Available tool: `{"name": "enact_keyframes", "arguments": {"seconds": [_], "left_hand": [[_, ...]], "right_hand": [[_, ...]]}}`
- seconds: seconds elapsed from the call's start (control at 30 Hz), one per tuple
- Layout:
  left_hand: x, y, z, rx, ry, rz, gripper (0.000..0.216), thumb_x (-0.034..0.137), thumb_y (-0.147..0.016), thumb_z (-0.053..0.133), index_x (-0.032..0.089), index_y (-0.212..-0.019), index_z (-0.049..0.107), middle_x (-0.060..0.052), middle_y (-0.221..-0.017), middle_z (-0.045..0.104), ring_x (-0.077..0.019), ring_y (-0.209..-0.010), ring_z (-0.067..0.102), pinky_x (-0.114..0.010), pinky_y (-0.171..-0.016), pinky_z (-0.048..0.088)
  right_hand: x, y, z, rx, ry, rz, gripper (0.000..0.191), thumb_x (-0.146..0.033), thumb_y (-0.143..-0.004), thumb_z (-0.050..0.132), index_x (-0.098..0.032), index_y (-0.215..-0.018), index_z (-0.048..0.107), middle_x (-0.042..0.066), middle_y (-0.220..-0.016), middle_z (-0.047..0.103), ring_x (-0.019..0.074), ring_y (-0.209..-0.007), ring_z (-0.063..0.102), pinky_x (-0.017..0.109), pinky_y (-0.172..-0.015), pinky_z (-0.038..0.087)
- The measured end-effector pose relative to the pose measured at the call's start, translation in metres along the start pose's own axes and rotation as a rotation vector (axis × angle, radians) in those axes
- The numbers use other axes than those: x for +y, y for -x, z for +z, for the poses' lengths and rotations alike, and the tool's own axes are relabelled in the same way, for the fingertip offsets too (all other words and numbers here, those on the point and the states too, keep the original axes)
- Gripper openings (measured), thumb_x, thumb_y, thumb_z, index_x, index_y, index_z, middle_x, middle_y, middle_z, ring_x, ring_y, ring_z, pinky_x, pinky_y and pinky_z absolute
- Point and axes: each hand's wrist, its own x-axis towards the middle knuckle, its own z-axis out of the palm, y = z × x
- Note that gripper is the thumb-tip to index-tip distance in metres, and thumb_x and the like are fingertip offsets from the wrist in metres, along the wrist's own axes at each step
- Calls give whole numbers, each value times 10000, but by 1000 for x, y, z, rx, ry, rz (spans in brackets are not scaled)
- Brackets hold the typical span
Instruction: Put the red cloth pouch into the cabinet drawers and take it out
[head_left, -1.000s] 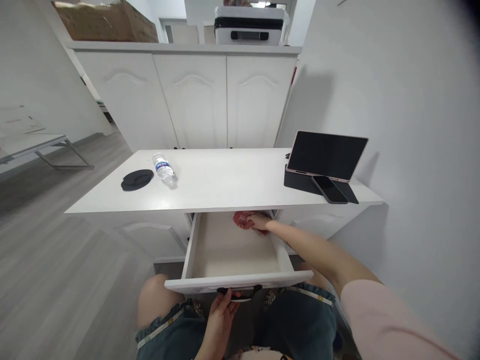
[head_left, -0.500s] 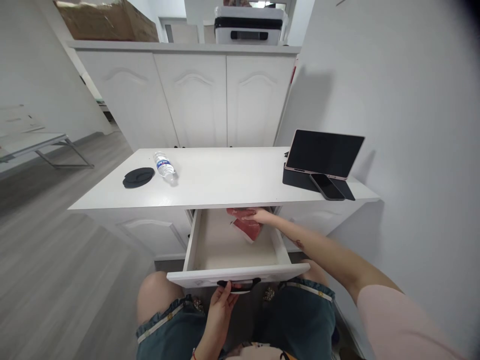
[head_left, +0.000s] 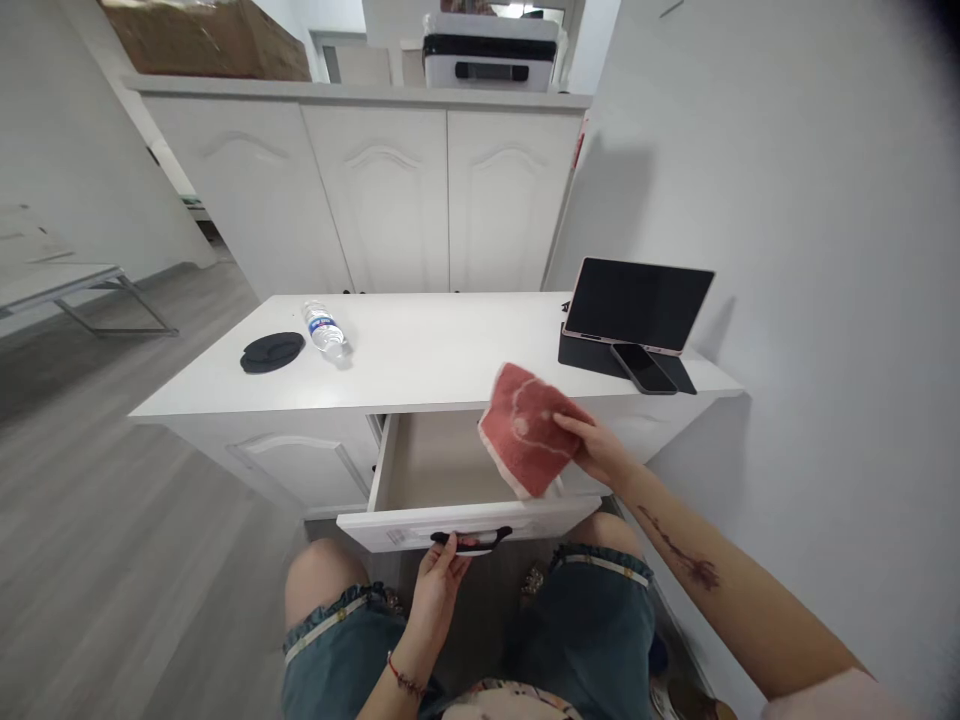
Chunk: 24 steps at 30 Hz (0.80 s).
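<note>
- White surface (head_left: 420,360) stands against a white wall, with white cupboards (head_left: 390,190) behind it.
- Cloth (head_left: 527,430), red with a pale pattern, hangs in the air above the open drawer's (head_left: 442,470) right side, just in front of the surface's edge.
- Right hand (head_left: 600,452) has its grip closed on the cloth's right edge, fingers pinching the fabric.
- Left hand (head_left: 442,580) has its fingers curled around the black handle (head_left: 471,542) on the drawer front, grip closed on it.
- Drawer is pulled out over the person's knees; its pale inside shows.
- Tablet (head_left: 637,305) stands propped at the right of the surface, with a phone (head_left: 643,368) lying just in front of it.
- Bottle (head_left: 324,329) lies on its side at the left, near a black pad (head_left: 271,352).
</note>
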Motion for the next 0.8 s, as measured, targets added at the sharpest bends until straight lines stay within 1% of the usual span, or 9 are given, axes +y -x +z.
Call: {"name": "enact_keyframes", "arguments": {"seconds": [0.13,0.23,0.33,0.4,0.5,0.53,0.6,0.67,0.8], "left_hand": [[6,-9,6,-40,-8,21,284,359,-627,816,179,-648,597,-67,-786,739,-157,-754,670,-291,-789,495],[12,-17,13,-60,-3,16,276,356,-621,822,167,-691,634,-69,-787,742,-163,-801,675,-285,-797,490],[17,-25,18,-75,16,28,273,336,-621,827,160,-693,632,-65,-797,744,-165,-801,678,-293,-797,491],[20,-30,22,-71,29,36,277,325,-613,834,158,-687,626,-60,-793,742,-162,-791,678,-287,-775,494],[21,-37,27,-64,50,56,292,321,-595,846,157,-708,632,-55,-785,737,-149,-753,672,-271,-742,499],[21,-38,29,-59,57,68,298,322,-590,849,157,-712,632,-51,-782,734,-139,-728,665,-268,-738,501],[20,-42,31,-37,74,92,312,333,-581,852,159,-696,620,-33,-761,719,-116,-675,648,-262,-737,505],[18,-46,33,-13,87,106,328,343,-572,855,164,-660,594,-4,-709,691,-97,-631,629,-254,-730,509],[15,-52,33,-4,113,113,346,330,-557,863,171,-636,566,32,-649,649,-81,-595,612,-230,-698,510]], "right_hand": [[-22,28,-25,323,-123,-133,289,-283,-637,757,-197,-905,692,17,-858,751,189,-744,701,309,-689,585],[-25,53,-43,499,-72,-303,301,-336,-641,750,-189,-894,680,15,-823,732,188,-700,685,323,-646,576],[-8,80,-53,637,193,-592,340,-374,-697,722,-194,-978,660,17,-892,708,191,-796,666,354,-742,554],[16,91,-54,709,546,-791,285,-345,-729,710,-187,-960,658,41,-950,690,205,-887,643,377,-833,520],[68,89,-49,662,975,-1002,227,-294,-747,698,-207,-950,647,81,-1025,661,231,-940,623,401,-849,512],[87,84,-45,615,1056,-1016,224,-274,-784,660,-214,-998,634,91,-1044,651,234,-959,619,407,-849,515],[122,71,-37,561,1141,-989,217,-244,-844,578,-219,-1058,608,109,-1091,615,248,-1019,596,440,-867,509],[152,58,-26,584,1183,-954,216,-239,-860,550,-214,-1069,599,125,-1118,571,264,-1047,567,475,-880,497],[182,39,-1,558,1164,-921,222,-216,-867,531,-214,-1078,603,128,-1135,515,272,-1081,521,467,-884,478]]}}
